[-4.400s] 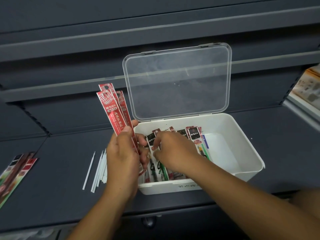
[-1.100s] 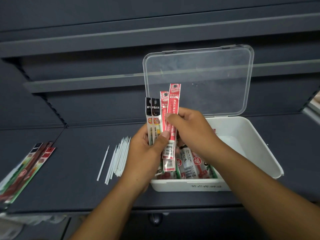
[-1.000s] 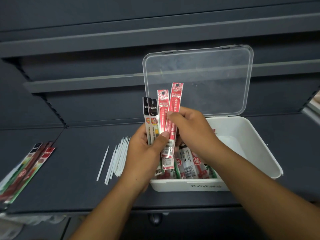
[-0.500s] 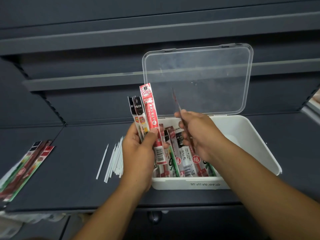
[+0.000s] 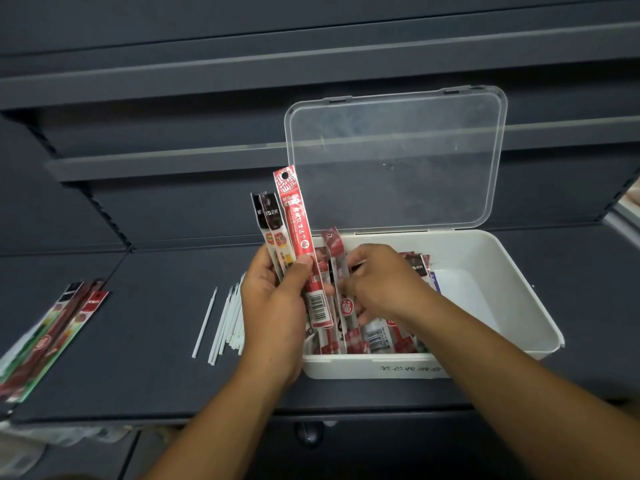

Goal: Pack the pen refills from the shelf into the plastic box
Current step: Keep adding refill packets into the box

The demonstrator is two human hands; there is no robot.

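Observation:
A white plastic box [image 5: 485, 258] stands on the dark shelf with its clear lid [image 5: 394, 157] propped upright. Several packed refills [image 5: 381, 337] lie in its left half. My left hand [image 5: 277, 306] grips a small upright bunch of refill packs [image 5: 294, 216], one red and two black-topped, at the box's left edge. My right hand [image 5: 384, 285] reaches down into the box, fingers curled on a red refill pack [image 5: 334, 245] that leans among the others.
Several loose white refill tubes [image 5: 225, 320] lie on the shelf just left of my left hand. More refill packs [image 5: 52, 334] are fanned out at the far left shelf edge. A shelf rail runs behind the box.
My right hand drew one red pack from the bunch and lowered it into the box. The left hand's bunch is one pack smaller and has tilted slightly left.

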